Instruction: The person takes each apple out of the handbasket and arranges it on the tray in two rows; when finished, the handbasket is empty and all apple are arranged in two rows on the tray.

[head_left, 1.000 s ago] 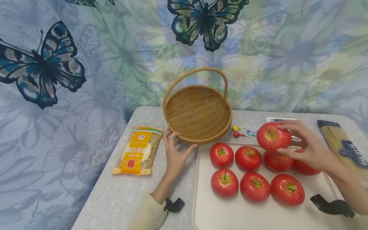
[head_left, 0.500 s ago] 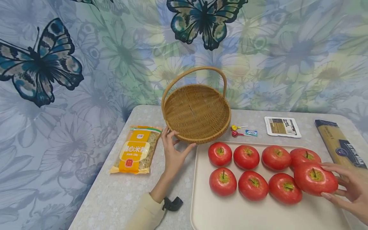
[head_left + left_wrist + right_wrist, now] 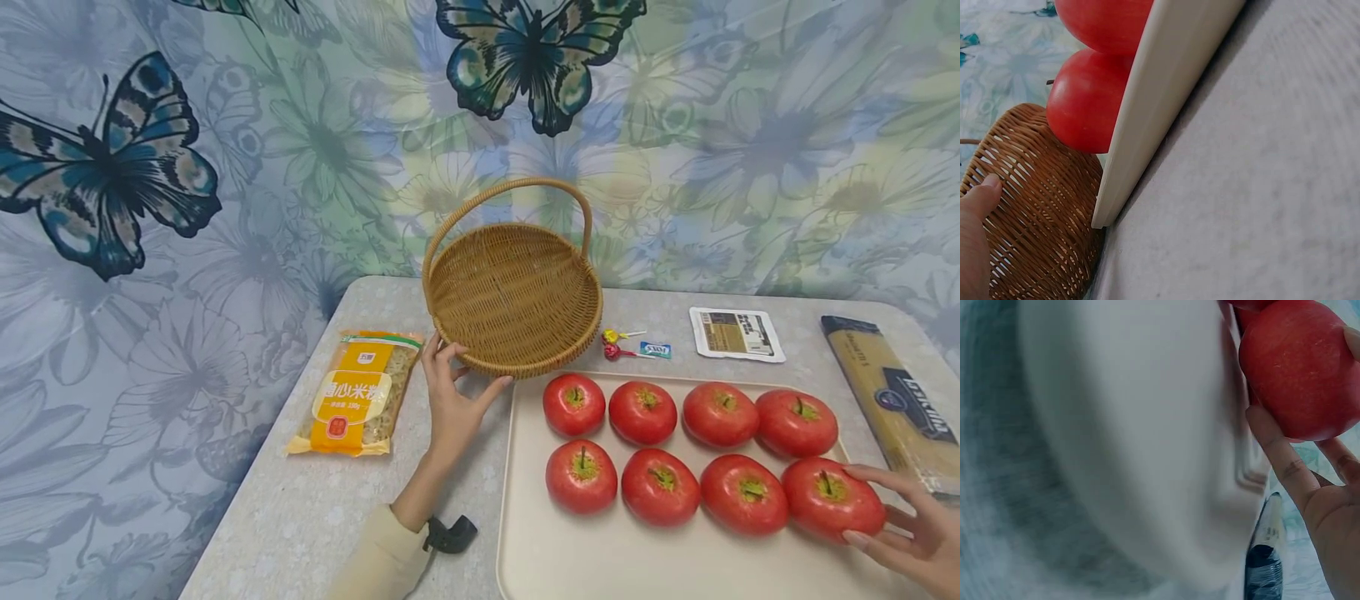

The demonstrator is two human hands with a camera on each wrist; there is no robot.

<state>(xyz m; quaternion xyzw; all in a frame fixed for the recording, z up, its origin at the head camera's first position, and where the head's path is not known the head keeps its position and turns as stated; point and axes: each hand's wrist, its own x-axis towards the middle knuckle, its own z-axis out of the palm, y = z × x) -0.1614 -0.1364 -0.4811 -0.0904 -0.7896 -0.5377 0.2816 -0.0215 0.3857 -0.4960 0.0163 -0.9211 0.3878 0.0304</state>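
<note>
A brown wicker basket (image 3: pixel 517 292) with an arched handle stands tilted, its inside facing me. My left hand (image 3: pixel 459 408) holds its lower left rim, fingers bent at the edge; the left wrist view shows the thumb (image 3: pixel 984 197) against the woven wall. Several red apples stand in two rows on a cream tray (image 3: pixel 637 567). At the right end of the front row, my right hand (image 3: pixel 911 525) grips an apple (image 3: pixel 832 500) between thumb and fingers. In the right wrist view this apple (image 3: pixel 1300 369) sits between the fingers at the tray's edge.
Left of the basket lies a yellow food packet (image 3: pixel 360 393). Behind the tray are two lollipops (image 3: pixel 617 343), a small blue-wrapped sweet (image 3: pixel 656 350) and a flat white packet (image 3: pixel 737 333). A long brown-and-navy packet (image 3: pixel 892 400) lies to the right. A patterned cloth hangs behind.
My right hand has carried the apple from above the back row to the right end of the front row, lowering it onto the tray. The left hand stays at the basket.
</note>
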